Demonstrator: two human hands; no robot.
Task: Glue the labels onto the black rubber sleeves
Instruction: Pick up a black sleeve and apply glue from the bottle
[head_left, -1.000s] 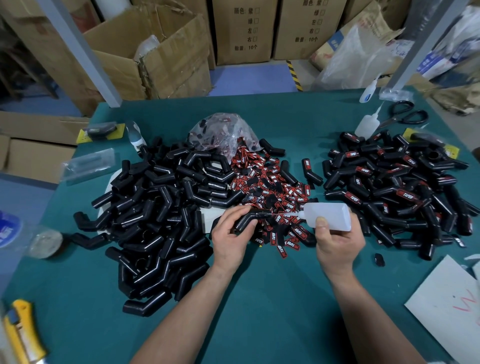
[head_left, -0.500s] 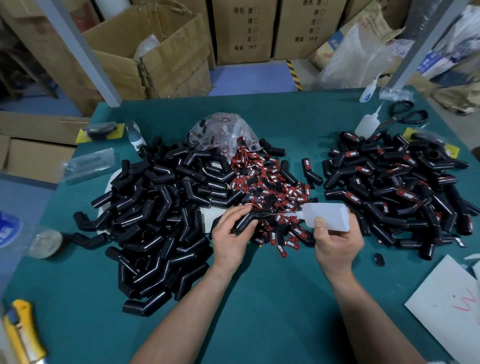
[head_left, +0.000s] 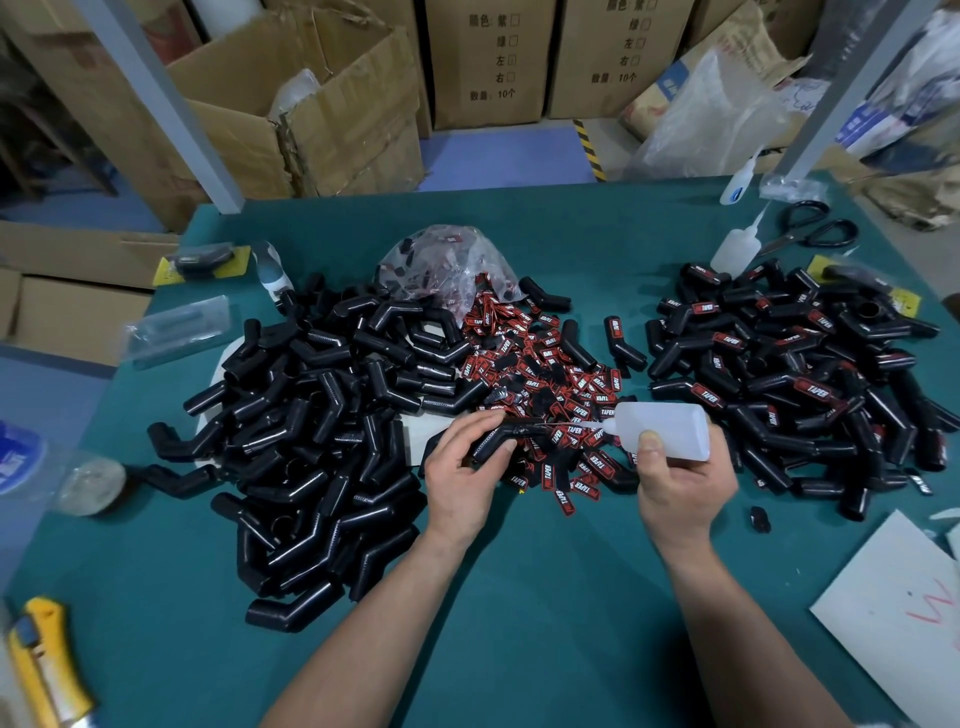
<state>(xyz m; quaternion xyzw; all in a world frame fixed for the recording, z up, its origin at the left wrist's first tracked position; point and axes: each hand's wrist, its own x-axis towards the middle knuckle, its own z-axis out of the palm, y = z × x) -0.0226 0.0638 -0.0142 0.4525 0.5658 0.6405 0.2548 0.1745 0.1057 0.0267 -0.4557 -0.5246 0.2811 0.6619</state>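
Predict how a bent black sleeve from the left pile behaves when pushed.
Probably skids rather than rolls: the sleeve has an elbow bend. Likely light: it's a hollow tube, and the left hand holds one with few fingers. Glossy surface may be slippery.

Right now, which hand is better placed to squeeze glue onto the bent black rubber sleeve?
Right hand: it grips the translucent white glue bottle, nozzle at the sleeve the left hand holds.

Diffuse overhead light is falling evenly on the green table (head_left: 519, 623); soft, faint shadows are lying beside the forearms (head_left: 363, 623). Thin glare streaks are showing on the black sleeves (head_left: 311, 467). Wide-angle lens is bowing the table's edges and tilting the grey posts (head_left: 171, 114). Near-left corner is blurring; far-left background is sitting dim.
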